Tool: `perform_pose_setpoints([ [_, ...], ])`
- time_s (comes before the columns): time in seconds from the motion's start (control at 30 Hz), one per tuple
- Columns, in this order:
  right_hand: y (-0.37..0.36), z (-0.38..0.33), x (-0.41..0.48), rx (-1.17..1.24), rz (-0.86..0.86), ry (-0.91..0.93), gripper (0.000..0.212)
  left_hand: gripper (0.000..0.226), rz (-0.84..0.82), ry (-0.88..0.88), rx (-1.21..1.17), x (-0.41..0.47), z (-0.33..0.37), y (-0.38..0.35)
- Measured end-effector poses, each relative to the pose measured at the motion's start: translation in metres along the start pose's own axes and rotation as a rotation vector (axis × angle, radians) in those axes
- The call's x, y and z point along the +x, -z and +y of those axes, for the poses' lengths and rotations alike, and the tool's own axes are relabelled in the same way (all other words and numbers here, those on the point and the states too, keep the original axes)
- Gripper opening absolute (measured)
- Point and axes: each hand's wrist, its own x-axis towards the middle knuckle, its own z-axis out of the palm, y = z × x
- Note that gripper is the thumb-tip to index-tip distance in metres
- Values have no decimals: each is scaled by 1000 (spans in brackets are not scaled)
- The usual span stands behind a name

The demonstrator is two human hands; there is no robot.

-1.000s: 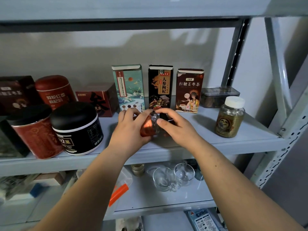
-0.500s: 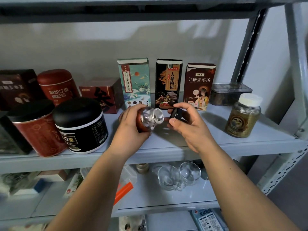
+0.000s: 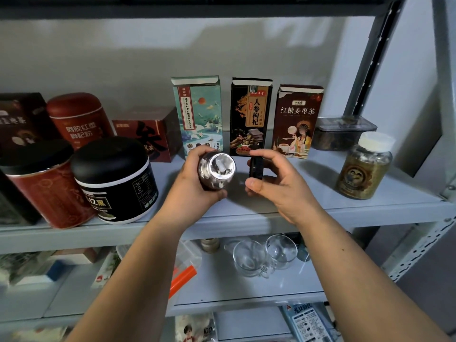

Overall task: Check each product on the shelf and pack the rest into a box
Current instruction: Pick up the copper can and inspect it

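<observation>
Over the shelf (image 3: 296, 208), the left hand (image 3: 195, 193) wraps its fingers round a small jar (image 3: 217, 172), mouth tipped outward; the right hand (image 3: 278, 188) pinches what looks like its black lid (image 3: 255, 166). Inspection underway; next, the lid needs seating squarely.

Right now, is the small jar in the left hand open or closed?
Open: the small jar shows a bare shiny mouth, and the right hand holds its black lid.
</observation>
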Motion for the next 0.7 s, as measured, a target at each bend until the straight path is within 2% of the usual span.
perform_pose_setpoints([
  [0.13,1,0,0,58,-26,-13,50,90,-2,-15,13,2,-2,-1],
  [0.37,1,0,1,74,-33,-35,50,92,1,-52,199,5,-8,-3],
  [0.5,1,3,3,35,-19,-14,51,83,42,53,177,7,-6,-2],
  [0.7,1,5,4,-75,22,-2,55,81,20,26,142,4,-4,-2],
])
